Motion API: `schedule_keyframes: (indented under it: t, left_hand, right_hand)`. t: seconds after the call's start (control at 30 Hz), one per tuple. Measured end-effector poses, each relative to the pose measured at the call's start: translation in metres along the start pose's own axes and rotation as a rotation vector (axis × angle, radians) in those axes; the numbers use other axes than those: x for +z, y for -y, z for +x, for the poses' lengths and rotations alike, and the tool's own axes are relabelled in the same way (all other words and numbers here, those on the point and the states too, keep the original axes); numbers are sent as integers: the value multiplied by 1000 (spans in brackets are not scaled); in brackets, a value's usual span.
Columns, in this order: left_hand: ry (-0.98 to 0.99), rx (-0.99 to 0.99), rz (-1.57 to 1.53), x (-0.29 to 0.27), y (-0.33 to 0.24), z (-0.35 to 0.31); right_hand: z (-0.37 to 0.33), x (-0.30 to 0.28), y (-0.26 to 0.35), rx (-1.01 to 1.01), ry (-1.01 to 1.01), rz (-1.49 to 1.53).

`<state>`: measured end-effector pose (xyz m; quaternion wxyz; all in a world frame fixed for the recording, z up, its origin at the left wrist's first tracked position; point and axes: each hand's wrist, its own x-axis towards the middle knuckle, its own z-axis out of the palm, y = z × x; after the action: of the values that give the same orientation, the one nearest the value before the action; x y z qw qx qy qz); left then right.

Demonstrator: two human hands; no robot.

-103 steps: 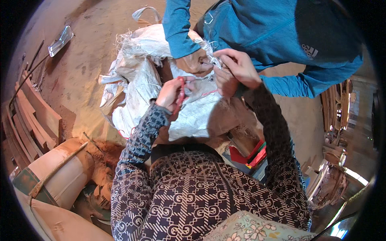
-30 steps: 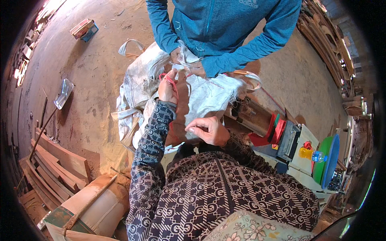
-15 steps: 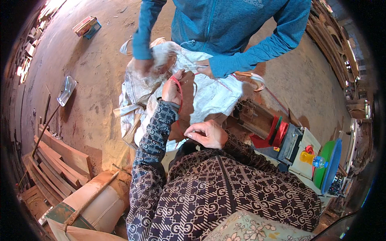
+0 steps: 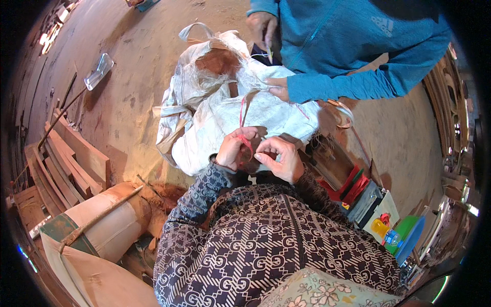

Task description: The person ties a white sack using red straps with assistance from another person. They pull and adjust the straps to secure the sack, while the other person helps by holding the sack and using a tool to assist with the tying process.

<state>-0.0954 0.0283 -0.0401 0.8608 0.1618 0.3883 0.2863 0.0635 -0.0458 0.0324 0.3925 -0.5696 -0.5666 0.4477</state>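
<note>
A red string [image 4: 242, 110] runs from the large white woven sack [image 4: 204, 120] down to my left hand [image 4: 235, 148], whose curled fingers grip it. Part of the string loops across that hand's thumb side. My right hand [image 4: 283, 157] is close beside it, thumb and forefinger pinched near the loop; what lies between these fingertips is too small to make out. Across the sack, a co-worker in a blue jacket [image 4: 327, 46] rests one hand [image 4: 279, 88] on the cloth. The co-worker's other hand [image 4: 262, 26] holds a slim pale pointed thing [image 4: 270, 54].
Planks [image 4: 84, 153] lie at left, near a wrapped cylinder [image 4: 110, 220] with a stick across it. A clear plastic container [image 4: 99, 71] stands farther off. To my right are red cloth [image 4: 353, 187], a blue basin [image 4: 411, 240] and a yellow bottle [image 4: 379, 226].
My left hand has come down and nearer my right hand, drawing the red string. The co-worker's one hand has left the sack's mouth, which now shows its brown inside. My view has shifted.
</note>
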Motion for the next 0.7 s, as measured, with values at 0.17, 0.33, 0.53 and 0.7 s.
schedule_keyframes:
  t: [0.17,0.33,0.53,0.7]
  left_hand:
    - [29,96,-50,-2,12,-17]
    - [58,168,-57,1,6,-19]
    - [-16,187,28,17,-3,-25]
    - [18,163,40,16,-1,-29]
  right_hand:
    - [12,8,-8,-59,173,-96]
    - [8,27,-22,114,142,-3]
    - [14,24,-26,99,117,97]
    - [11,24,-21,123,138,-81]
